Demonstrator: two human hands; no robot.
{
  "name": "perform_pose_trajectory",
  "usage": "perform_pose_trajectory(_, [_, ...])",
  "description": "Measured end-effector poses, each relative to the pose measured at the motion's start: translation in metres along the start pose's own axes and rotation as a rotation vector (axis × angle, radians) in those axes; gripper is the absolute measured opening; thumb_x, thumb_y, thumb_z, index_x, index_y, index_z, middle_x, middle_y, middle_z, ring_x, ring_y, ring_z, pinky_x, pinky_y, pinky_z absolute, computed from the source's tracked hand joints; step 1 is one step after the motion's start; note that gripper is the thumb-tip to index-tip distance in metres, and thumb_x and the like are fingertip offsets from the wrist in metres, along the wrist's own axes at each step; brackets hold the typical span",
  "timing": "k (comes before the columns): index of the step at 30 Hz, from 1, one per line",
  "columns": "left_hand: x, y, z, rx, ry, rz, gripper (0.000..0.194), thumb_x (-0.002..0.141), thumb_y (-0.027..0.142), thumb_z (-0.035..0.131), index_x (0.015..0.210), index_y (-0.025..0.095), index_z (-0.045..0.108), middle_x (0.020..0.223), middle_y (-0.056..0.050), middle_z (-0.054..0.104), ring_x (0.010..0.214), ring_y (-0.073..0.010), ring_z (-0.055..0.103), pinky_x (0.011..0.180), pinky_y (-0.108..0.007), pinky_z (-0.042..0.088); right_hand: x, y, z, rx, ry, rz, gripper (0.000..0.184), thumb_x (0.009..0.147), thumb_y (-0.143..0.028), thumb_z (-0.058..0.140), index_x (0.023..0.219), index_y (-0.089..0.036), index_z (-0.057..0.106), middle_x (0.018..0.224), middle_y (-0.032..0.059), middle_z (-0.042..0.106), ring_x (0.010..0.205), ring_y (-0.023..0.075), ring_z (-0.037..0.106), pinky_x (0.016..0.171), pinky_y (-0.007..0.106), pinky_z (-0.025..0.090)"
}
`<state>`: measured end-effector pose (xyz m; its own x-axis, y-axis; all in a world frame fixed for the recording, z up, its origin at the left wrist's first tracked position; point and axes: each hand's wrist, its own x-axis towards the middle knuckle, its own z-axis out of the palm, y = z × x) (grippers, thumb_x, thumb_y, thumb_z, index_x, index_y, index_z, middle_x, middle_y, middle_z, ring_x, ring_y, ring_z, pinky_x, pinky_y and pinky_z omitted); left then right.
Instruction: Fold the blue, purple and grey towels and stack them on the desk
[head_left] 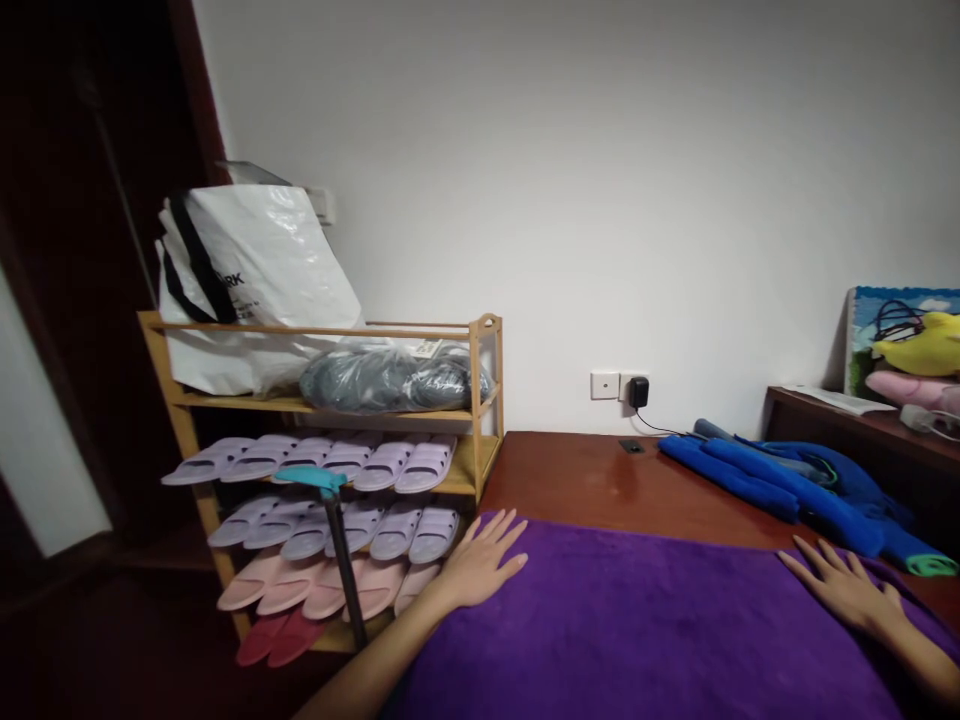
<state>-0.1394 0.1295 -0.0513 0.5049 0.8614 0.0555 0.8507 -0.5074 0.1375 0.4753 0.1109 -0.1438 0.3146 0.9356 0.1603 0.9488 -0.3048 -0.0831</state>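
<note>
Near the purple cloth [637, 620] lies blue fabric [750, 475] — slippers [304, 530] racked left.

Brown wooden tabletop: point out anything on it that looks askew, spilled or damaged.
No spill or damage shows. What looks untidy is the bunched bright-blue fabric on the right of the tabletop, heaped in uneven folds, whereas the purple plush cloth lies mostly smooth between the left hand and right hand.

The bottom edge cuts off the purple cloth [637, 620]. The palms of the left hand [484, 560] and right hand [851, 590] are hidden. A black strap [200, 255] covers some lettering on the white tote bag [285, 260]; its finer print is illegibly small.
</note>
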Motion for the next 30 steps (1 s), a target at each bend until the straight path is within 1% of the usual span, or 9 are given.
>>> perform_pose_trajectory(3, [0.009, -0.004, 0.003, 0.012, 0.009, -0.005, 0.062, 0.093, 0.063, 0.02, 0.145, 0.03, 0.027, 0.152, -0.003, 0.018, 0.14, -0.0212, 0.013, 0.112, -0.046, 0.008, 0.002, -0.007, -0.003, -0.039, -0.077, 0.048, 0.077, 0.067, -0.075, 0.035, 0.134, -0.037, 0.042, 0.15, 0.0018, 0.025, 0.136, 0.0367, 0.021, 0.104, 0.064, 0.018])
perform_pose_trajectory(7, [0.014, -0.005, 0.004, 0.02, 0.018, -0.002, 0.062, 0.093, 0.063, 0.02, 0.145, 0.03, 0.027, 0.152, -0.002, 0.018, 0.14, -0.0207, 0.013, 0.112, -0.046, 0.008, -0.01, -0.021, -0.023, -0.015, 0.113, 0.235, 0.074, 0.081, -0.063, 0.015, 0.128, -0.016, 0.049, 0.136, 0.0172, 0.044, 0.122, 0.0332, 0.043, 0.098, 0.059, 0.03])
perform_pose_trajectory(10, [0.013, -0.005, 0.005, 0.027, 0.024, 0.001, 0.062, 0.093, 0.063, 0.021, 0.145, 0.03, 0.028, 0.152, -0.002, 0.019, 0.14, -0.0206, 0.014, 0.112, -0.046, 0.008, -0.021, -0.028, -0.03, -0.042, 0.121, 0.245, 0.063, 0.084, -0.053, 0.015, 0.107, -0.015, 0.059, 0.123, 0.0176, 0.054, 0.12, 0.0323, 0.045, 0.097, 0.059, 0.03])
perform_pose_trajectory(12, [0.011, -0.005, 0.007, 0.037, 0.026, -0.011, 0.062, 0.093, 0.062, 0.022, 0.145, 0.029, 0.027, 0.152, -0.002, 0.02, 0.14, -0.021, 0.015, 0.112, -0.046, 0.009, -0.029, -0.032, -0.028, -0.049, 0.098, 0.233, 0.062, 0.085, -0.05, 0.013, 0.105, -0.016, 0.06, 0.123, 0.0164, 0.054, 0.121, 0.0305, 0.043, 0.097, 0.058, 0.03])
perform_pose_trajectory(15, [0.004, -0.004, 0.009, 0.052, 0.037, -0.026, 0.062, 0.093, 0.061, 0.022, 0.145, 0.028, 0.028, 0.152, -0.002, 0.02, 0.14, -0.0215, 0.014, 0.112, -0.047, 0.009, -0.038, -0.036, -0.022, -0.064, 0.059, 0.196, 0.066, 0.086, -0.051, 0.011, 0.121, -0.016, 0.052, 0.136, 0.0132, 0.046, 0.129, 0.0274, 0.036, 0.102, 0.056, 0.026])
perform_pose_trajectory(17, [-0.002, -0.004, 0.01, 0.062, 0.03, -0.025, 0.062, 0.093, 0.061, 0.023, 0.145, 0.028, 0.027, 0.152, -0.002, 0.019, 0.14, -0.0213, 0.013, 0.112, -0.047, 0.008, -0.038, -0.036, -0.02, -0.075, 0.03, 0.174, 0.068, 0.085, -0.056, 0.012, 0.133, -0.019, 0.042, 0.143, 0.0086, 0.038, 0.133, 0.0266, 0.029, 0.107, 0.058, 0.016])
perform_pose_trajectory(20, [-0.007, -0.002, 0.008, 0.07, 0.015, -0.027, 0.061, 0.093, 0.059, 0.024, 0.145, 0.028, 0.026, 0.152, -0.002, 0.018, 0.14, -0.0211, 0.013, 0.112, -0.047, 0.009, -0.029, -0.032, -0.019, -0.082, -0.001, 0.184, 0.071, 0.084, -0.06, 0.013, 0.14, -0.022, 0.035, 0.146, 0.007, 0.033, 0.135, 0.0299, 0.026, 0.107, 0.062, 0.008])
perform_pose_trajectory(25, [-0.002, 0.003, 0.006, 0.092, 0.0, -0.066, 0.061, 0.093, 0.059, 0.025, 0.145, 0.027, 0.028, 0.152, -0.003, 0.019, 0.14, -0.0212, 0.015, 0.112, -0.045, 0.01, 0.006, -0.025, -0.017, -0.03, -0.032, 0.208, 0.072, 0.084, -0.06, 0.014, 0.144, -0.021, 0.028, 0.15, 0.0072, 0.025, 0.137, 0.0317, 0.022, 0.108, 0.051, 0.021])
perform_pose_trajectory(30, [0.024, 0.003, 0.008, 0.091, -0.014, -0.058, 0.061, 0.094, 0.059, 0.024, 0.145, 0.026, 0.027, 0.152, -0.002, 0.017, 0.14, -0.0194, 0.012, 0.112, -0.044, 0.007, 0.041, -0.019, -0.01, 0.002, -0.067, 0.243, 0.077, 0.082, -0.066, 0.011, 0.144, -0.023, 0.028, 0.151, 0.0089, 0.021, 0.134, 0.0375, 0.025, 0.103, 0.064, 0.02])
